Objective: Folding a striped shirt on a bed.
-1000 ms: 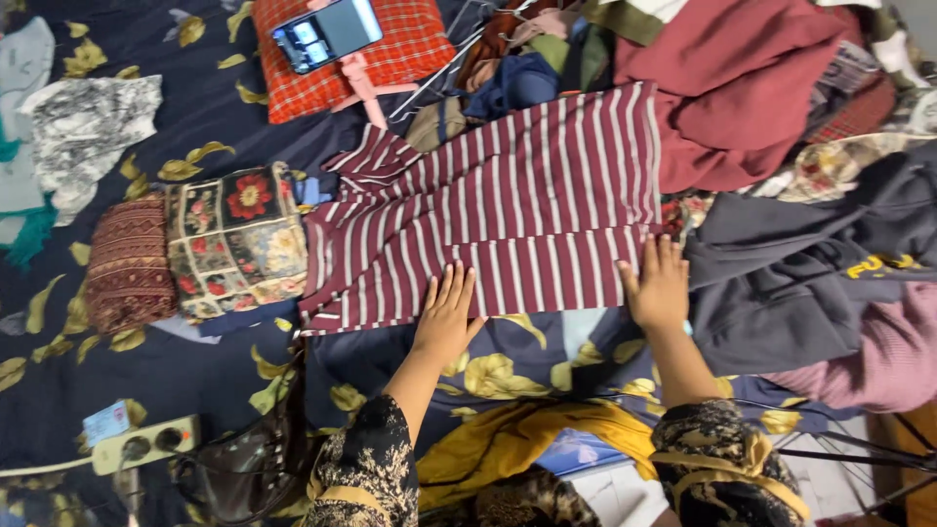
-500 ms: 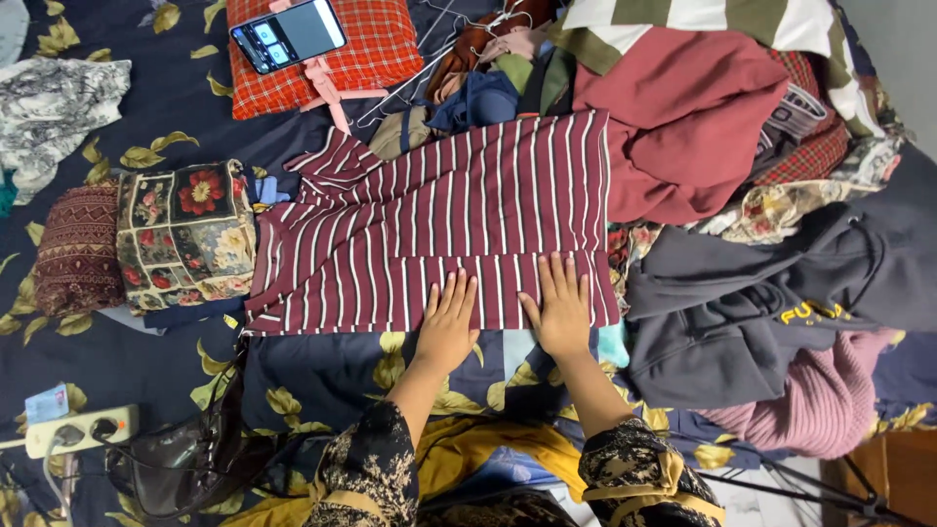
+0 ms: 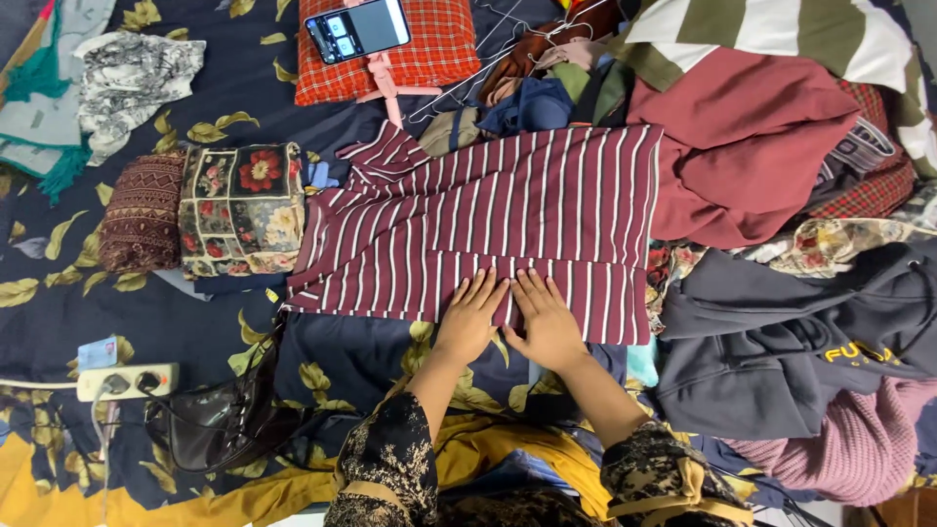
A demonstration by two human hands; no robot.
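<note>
Pressing flat, fingers spread, holding nothing: left hand, right hand | side by side on striped garment | bedsheet

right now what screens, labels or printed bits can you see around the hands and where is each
Smartphone: top centre, lying on a red checked cushion; dark rectangle with a lit screen.
Small card or packet: far left, beside the white power strip; pale blue, too small to make out further.
Yellow print: right, on the chest of a dark grey hoodie.
</note>
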